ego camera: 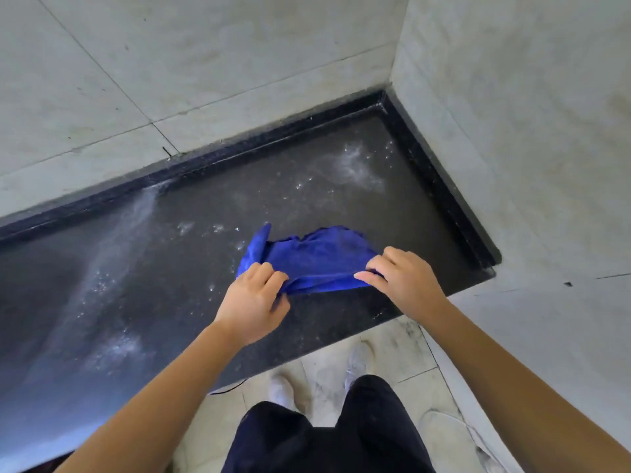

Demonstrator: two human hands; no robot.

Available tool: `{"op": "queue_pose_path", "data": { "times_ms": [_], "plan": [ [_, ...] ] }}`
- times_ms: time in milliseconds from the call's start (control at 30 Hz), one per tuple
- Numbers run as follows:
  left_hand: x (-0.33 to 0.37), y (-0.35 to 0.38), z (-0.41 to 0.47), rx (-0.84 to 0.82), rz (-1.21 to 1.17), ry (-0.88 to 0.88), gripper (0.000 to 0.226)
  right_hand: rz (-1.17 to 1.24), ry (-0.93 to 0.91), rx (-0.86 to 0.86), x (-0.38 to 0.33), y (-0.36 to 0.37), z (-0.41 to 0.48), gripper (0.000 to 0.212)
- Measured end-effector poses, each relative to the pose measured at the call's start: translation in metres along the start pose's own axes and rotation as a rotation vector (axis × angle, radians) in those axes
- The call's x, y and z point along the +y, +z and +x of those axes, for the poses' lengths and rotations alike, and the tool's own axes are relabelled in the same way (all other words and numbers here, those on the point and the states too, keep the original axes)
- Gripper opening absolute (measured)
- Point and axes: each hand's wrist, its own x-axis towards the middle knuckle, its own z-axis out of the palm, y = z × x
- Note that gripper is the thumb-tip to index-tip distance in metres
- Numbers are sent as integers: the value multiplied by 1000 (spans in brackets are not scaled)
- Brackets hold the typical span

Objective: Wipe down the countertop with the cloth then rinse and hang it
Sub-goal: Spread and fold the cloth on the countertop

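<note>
Dusty tabletop [143, 268], right corner: both hands, left [254, 298] and right [404, 285], pinched the cloth [314, 257] apart, likely spreading it for wiping.

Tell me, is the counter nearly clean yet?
Not yet. Done: nothing looks finished; white smears streak the dark countertop. In hand: the left hand and right hand each pinch the blue cloth by its near edge, spreading it out. Left: wiping the smears, then rinsing and hanging the cloth; no sink or hook shows.
</note>
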Motion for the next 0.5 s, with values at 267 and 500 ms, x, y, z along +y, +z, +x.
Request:
{"op": "queue_pose_path", "data": {
  "times_ms": [267,500],
  "plan": [
    [-15,92,-93,-511,105,-30,51,-27,262,-610,-16,59,-87,21],
    [-23,77,-95,-221,4,-534,39,-101,478,-702,-39,58,-67,29]
  ]
}}
